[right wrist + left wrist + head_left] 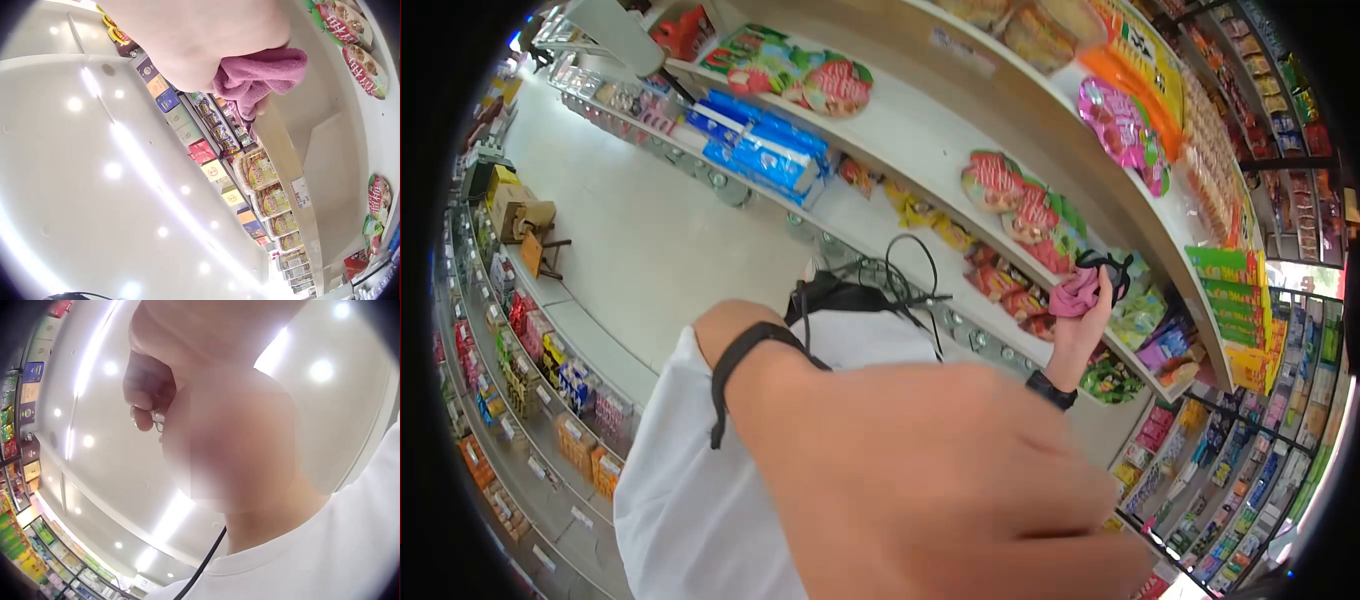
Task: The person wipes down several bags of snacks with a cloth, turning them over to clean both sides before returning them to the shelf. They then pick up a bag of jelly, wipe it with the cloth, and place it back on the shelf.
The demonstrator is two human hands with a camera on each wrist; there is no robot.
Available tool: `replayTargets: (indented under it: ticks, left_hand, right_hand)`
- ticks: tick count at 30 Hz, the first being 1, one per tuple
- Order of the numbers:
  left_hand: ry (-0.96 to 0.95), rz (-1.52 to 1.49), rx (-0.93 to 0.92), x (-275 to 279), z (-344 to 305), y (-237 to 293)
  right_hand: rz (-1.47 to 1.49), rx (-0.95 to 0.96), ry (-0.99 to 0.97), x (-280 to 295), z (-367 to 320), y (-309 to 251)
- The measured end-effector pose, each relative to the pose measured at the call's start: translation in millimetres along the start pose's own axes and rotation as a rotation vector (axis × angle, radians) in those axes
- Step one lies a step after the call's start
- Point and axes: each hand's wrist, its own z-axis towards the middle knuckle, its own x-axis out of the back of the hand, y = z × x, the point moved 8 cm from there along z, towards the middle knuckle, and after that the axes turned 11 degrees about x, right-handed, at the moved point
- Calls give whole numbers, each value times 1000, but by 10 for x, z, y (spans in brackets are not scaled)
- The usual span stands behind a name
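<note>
A pink cloth (1075, 292) is gripped in my right hand (1090, 335), close to the snack bags along the shelf. Dark loops show just beyond the cloth in the head view. The right wrist view has the same cloth (262, 75) bunched and folded under the fingers, most of which are hidden. Large and blurred, my left hand (940, 470) is raised close before the head camera, a black strap (750, 360) around its wrist. In the left wrist view its curled fingers (140, 400) are beside the face, near a small shiny wire-like piece (159, 422); I cannot tell whether they pinch it.
Red and green snack bags (1035, 215) lie on the white shelf (930, 150), with blue packs (760, 150) lower down. A pink bag (1125, 130) sits on the shelf above. Black cables (900, 270) loop near the waist. Another stocked rack (550, 420) runs across the aisle floor (630, 210).
</note>
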Motion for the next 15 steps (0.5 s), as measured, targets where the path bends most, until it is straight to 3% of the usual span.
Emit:
replayTargets:
  ticks: [2,9,15]
  left_hand:
    - [-18,8,24,-130,12,-7]
    - [-189,74,166,-564,140,-176]
    - [-322,97,479,-454,-17,-940]
  right_hand:
    - [52,-98,-3,113,-44,-6]
    - [74,-93,-14,223,86,-26]
    - [116,-102,8,474,168,57]
